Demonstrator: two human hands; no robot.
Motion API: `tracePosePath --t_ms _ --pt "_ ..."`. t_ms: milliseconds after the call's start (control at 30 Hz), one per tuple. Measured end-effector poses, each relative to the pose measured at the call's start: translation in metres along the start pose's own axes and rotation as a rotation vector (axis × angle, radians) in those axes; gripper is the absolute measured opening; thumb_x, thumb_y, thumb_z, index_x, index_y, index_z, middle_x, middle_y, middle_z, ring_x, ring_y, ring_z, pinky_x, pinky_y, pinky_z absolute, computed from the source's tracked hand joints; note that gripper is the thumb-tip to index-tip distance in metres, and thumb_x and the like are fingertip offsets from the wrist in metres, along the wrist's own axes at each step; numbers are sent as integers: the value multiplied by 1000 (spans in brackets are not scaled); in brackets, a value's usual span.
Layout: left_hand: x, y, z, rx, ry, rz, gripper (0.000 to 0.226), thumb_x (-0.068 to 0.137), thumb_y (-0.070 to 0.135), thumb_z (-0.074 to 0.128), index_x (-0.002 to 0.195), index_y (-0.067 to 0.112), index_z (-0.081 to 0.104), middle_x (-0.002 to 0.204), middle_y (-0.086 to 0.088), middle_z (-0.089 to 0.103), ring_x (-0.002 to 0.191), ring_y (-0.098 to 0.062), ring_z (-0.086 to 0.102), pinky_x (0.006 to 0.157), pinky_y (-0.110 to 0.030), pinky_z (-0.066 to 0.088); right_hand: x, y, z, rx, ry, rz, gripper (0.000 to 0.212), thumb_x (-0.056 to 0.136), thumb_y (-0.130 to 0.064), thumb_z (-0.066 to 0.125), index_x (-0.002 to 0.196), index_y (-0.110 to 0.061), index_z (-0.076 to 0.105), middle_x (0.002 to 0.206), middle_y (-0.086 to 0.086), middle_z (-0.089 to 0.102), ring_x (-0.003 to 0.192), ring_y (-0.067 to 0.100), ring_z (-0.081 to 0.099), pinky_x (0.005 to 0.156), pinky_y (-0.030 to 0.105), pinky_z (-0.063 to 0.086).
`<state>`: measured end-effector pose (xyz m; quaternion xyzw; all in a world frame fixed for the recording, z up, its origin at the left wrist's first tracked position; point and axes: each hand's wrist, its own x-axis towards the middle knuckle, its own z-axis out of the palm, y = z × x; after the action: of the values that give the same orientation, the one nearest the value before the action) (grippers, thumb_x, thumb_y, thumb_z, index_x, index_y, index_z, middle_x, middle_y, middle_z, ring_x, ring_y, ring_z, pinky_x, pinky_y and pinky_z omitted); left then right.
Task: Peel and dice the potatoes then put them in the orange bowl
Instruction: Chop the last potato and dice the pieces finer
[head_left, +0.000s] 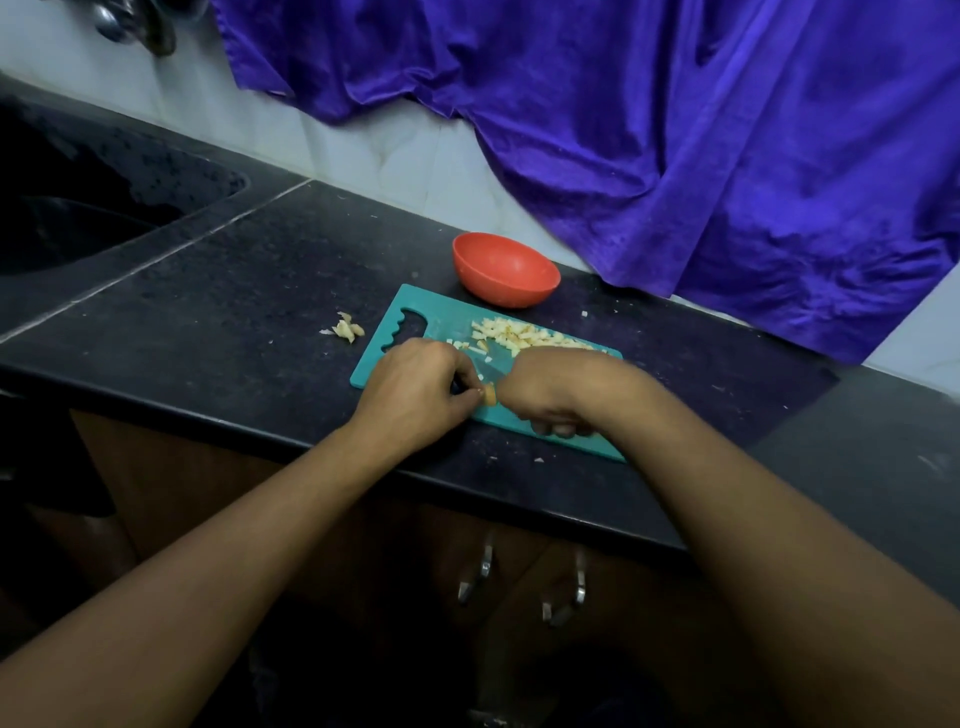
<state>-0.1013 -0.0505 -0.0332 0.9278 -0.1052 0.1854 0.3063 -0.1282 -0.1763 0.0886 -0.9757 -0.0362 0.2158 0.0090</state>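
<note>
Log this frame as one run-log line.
phase: dicing | left hand: pinches potato piece | right hand: grips knife | diced potato: piled on cutting board | orange bowl: empty | peels: on counter

a home kitchen. a teal cutting board (415, 317) with diced potato (524, 335) on it lies on a black speckled stone counter (234, 270). far left of the board a sink (78, 218) is sunk into the counter, with a metal tap (130, 23) above. behind the board stands a white tiled wall (395, 156), partly draped by a purple cloth (675, 130). below the board are wooden cabinet doors (171, 467) with metal handles (485, 566).
</note>
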Motion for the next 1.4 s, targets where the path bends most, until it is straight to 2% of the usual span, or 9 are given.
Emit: tracePosePath --t_ms 367,433,600,700,833,1033,1133,1300,1400 --pt "0 0 0 -2 2 -11 4 85 33 78 82 31 77 86 16 72 86 -5 63 81 -38 56 -11 7 71 75 142 53 31 103 -31 51 128 -15 60 117 7 63 106 25 62 90 42 55" --pt "0 0 1 -6 8 -8 3 85 31 78 82 30 78 87 15 73 87 -6 63 81 -39 57 -5 9 54 84 92 63 29 101 -30 51 123 -14 60 110 6 63 99 24 64 89 42 56" --pt "-2 1 -1 5 13 9 3 85 30 78 82 29 77 83 14 70 81 -6 60 79 -39 57 -4 -3 -2 -18 -33 4 31 103 -18 42 107 2 67 84 14 67 51 19 51 49 23 40" --pt "0 -1 1 21 7 11 5 84 31 78 80 29 76 79 17 67 80 -6 59 79 -40 57 -3 -8 2 -2 -16 5 32 104 -23 46 96 1 66 73 12 64 52 19 53 52 25 43" --pt "1 -2 3 3 8 -1 4 84 33 79 81 33 77 85 17 71 86 -5 62 82 -38 56 2 1 54 101 118 49 26 100 -26 52 119 -11 61 106 8 64 95 26 64 85 41 56" --pt "1 0 2 -1 12 7 3 85 33 78 83 31 77 86 16 72 85 -5 64 80 -38 57 -10 0 69 85 124 56 31 102 -28 52 128 -12 58 122 10 62 109 28 61 87 41 53" --pt "0 0 1 3 17 7 3 84 34 79 83 31 77 87 15 72 87 -6 64 81 -38 57 -6 2 46 88 63 50 20 101 -26 51 110 -10 60 101 8 63 92 25 65 83 40 56" --pt "-1 1 0 55 5 36 7 85 31 78 81 28 74 76 16 62 81 -8 62 78 -37 57 -8 -13 0 -26 11 12 36 103 -19 45 74 -4 58 62 10 59 45 18 50 42 19 40" --pt "0 -1 1 38 4 32 7 83 31 79 79 28 75 78 16 65 83 -8 62 80 -37 56 0 -14 20 -16 34 15 17 102 -19 50 91 -10 59 86 9 67 69 21 64 68 29 55"
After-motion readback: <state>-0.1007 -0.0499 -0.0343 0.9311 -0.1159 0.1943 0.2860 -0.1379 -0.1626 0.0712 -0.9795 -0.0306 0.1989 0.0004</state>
